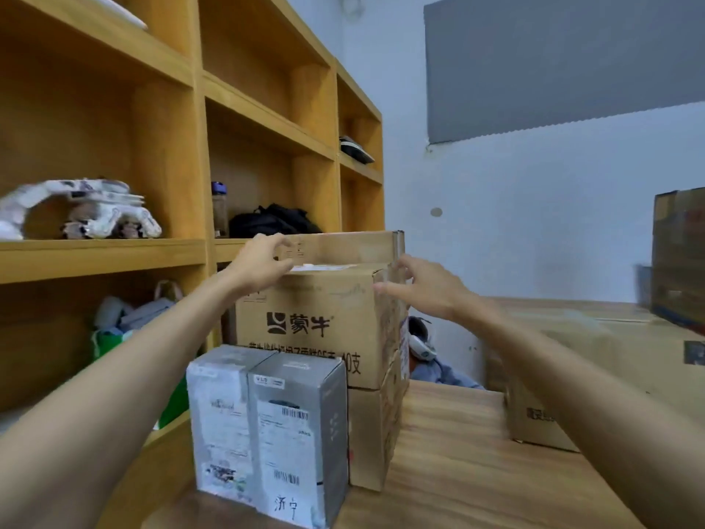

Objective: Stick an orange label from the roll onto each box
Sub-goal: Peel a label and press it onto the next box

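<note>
Left hand open, fingers on top-left edge of upper carton. Right hand open at its top-right corner. Two grey boxes in front on bench.

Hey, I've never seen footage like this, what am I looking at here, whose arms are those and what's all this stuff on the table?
There is one picture, taken by a wide-angle camera worn on a person's head, so the two bare arms reaching forward belong to the wearer. No machine is involved.

The left hand rests on the top edge of the upper cardboard box, which sits on another brown carton. The right hand is open at that box's right corner. Neither hand holds anything that I can see, and no orange label or roll is visible.

In front stand two grey boxes side by side on the wooden table. More cartons sit to the right. Wooden shelves fill the left.
</note>
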Available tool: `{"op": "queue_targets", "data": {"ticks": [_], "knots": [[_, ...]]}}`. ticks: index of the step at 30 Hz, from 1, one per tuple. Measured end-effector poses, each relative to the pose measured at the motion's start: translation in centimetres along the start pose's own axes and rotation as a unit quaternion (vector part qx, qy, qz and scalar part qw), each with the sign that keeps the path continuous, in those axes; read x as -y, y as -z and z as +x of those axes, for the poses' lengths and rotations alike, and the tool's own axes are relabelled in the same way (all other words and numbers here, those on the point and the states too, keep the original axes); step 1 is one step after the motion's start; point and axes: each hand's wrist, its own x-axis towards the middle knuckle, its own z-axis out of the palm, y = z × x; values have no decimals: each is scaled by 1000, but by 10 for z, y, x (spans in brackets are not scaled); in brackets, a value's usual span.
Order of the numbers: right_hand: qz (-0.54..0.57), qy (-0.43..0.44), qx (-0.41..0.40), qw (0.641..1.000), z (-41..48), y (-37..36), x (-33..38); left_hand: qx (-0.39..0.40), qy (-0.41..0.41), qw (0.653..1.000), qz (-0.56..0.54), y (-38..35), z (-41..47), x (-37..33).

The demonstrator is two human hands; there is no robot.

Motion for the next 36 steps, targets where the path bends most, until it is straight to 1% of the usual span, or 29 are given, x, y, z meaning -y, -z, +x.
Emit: {"op": "queue_targets", "data": {"ticks": [2,5,9,12,16,18,25,27,30,36], "knots": [[-13,2,14,1000,8,-15,15,19,52,998,-10,5,-7,29],[-13,-16,30,999,18,-34,26,47,110,990,-69,4,-13,62],[-40,-41,27,998,30,-55,26,61,139,978,-143,-9,-13,91],[-44,-34,-7,998,33,-64,23,65,145,970,-185,-21,-11,103],[-13,-16,-52,998,30,-63,17,-12,115,979,-165,-31,-10,98],[-4,-20,-71,997,25,-50,10,-34,93,980,-173,-30,-10,86],[-26,-22,-137,990,-24,48,-32,-76,-18,965,-251,-23,-11,-1],[-23,-28,-145,989,-47,75,-48,-73,-49,959,-270,-27,-14,-28],[-7,-39,-151,988,-89,110,-74,-51,-84,959,-267,-37,-27,-69],[36,-95,-131,986,-180,141,-127,26,-118,953,-277,-77,-80,-131]]}}
